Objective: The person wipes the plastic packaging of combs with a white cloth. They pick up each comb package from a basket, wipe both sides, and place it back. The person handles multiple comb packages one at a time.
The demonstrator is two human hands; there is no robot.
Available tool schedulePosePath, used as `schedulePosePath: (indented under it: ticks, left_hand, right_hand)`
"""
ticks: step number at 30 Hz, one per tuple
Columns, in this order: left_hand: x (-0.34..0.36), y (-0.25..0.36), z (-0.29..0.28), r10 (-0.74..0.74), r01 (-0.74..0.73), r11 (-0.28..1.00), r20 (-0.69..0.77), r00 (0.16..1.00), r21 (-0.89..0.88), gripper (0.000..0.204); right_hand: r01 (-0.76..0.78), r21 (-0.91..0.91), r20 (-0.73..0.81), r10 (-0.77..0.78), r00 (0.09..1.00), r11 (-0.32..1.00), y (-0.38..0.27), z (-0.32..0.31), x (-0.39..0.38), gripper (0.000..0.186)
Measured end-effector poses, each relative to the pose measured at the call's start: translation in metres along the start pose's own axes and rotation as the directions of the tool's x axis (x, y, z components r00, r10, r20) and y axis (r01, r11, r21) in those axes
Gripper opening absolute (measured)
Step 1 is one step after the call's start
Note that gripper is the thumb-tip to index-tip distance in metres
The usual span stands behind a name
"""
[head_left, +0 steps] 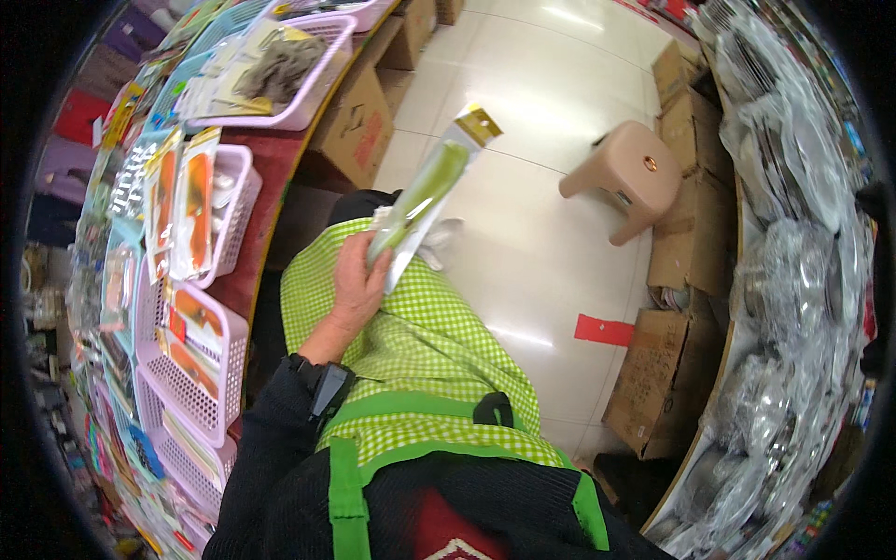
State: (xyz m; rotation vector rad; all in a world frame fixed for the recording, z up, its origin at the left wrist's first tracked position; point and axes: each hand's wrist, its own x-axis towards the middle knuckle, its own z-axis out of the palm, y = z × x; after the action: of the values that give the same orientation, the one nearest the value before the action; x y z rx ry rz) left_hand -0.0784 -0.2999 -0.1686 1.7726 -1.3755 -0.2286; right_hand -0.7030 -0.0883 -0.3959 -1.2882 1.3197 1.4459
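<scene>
My left hand is closed around the lower end of a flat clear package with a long green item inside. The package has a yellow top and a white edge, and it tilts up to the right above my lap. What kind of item it is, I cannot make out. A dark watch sits on my left wrist. My right hand is not in view. A green-and-white checked apron covers my front and legs.
On my left, a red-topped table carries lilac baskets and orange packaged goods. Cardboard boxes stand beneath. A beige stool stands on the tiled floor. The right-hand shelf holds plastic-wrapped metalware, with cartons below.
</scene>
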Motion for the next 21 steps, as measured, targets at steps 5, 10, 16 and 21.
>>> schedulePosePath:
  ticks: [5,10,16,21]
  left_hand:
    - [-0.008,-0.001,-0.012,-0.166,0.176,0.97,0.073,0.983,-0.169,0.026]
    - [-0.024,0.001,-0.026,-0.356,0.417,0.68,0.225,0.907,-0.604,0.027]
    - [-0.042,0.004,-0.036,-0.526,0.543,0.381,0.307,0.793,-0.748,0.03]
    - [-0.062,-0.007,-0.047,-0.612,0.491,0.136,0.317,0.725,-0.86,0.033]
  right_hand:
    - [0.377,0.314,-0.731,-0.032,0.682,0.871,-0.06,-0.147,-0.013,0.056]
    - [0.928,0.085,-0.906,-0.359,0.223,0.362,-0.193,-0.337,-0.155,0.052]
    - [0.834,-0.538,-0.672,-0.658,-0.34,0.119,-0.344,-0.4,-0.301,0.069]
    - [0.588,-0.777,-0.514,-0.765,-0.388,0.224,-0.393,-0.39,-0.3,0.068]
